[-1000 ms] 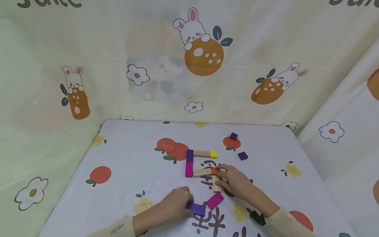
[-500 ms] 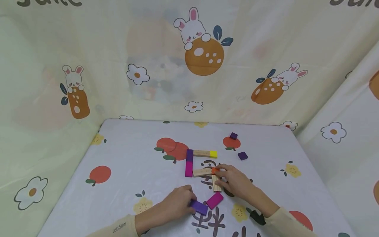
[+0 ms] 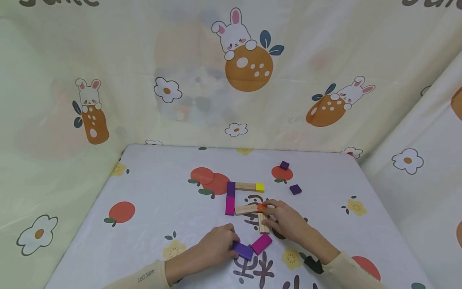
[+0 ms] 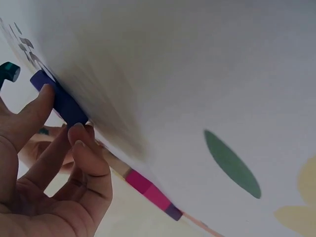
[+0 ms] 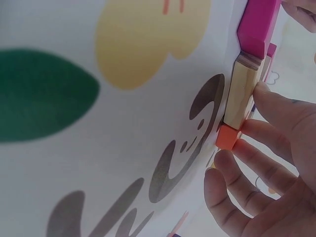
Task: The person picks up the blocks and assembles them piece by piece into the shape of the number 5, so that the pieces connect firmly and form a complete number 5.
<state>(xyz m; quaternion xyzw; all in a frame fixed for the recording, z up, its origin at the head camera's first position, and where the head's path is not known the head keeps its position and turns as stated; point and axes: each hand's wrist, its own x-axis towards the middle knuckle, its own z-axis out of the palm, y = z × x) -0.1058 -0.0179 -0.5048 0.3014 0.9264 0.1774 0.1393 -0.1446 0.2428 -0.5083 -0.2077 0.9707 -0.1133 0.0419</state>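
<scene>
My left hand (image 3: pixel 216 245) pinches a blue-purple wooden block (image 3: pixel 243 251) between thumb and fingers. One end of it is close to a tilted magenta block (image 3: pixel 261 243); whether they touch is unclear. In the right wrist view, my right hand (image 5: pixel 276 168) rests its thumb against a plain wooden block (image 5: pixel 242 94) and fingertips against an orange cube (image 5: pixel 227 137) at that block's end. Another plain block (image 3: pixel 246 209) runs left from the cube to a magenta block (image 3: pixel 229 206). Above that sit a purple block (image 3: pixel 231 189), a plain block (image 3: pixel 245 186) and a yellow cube (image 3: pixel 260 187).
Two loose dark purple blocks (image 3: pixel 295 189) lie toward the back right of the table. The white tablecloth (image 3: pixel 155 192) is printed with fruit, flowers and lettering. A patterned curtain (image 3: pixel 195 112) hangs behind the table and along its sides.
My left hand has slid the blue-purple block a little right and turned it, so its right end is nearer the tilted magenta block. My right hand has stayed in place.
</scene>
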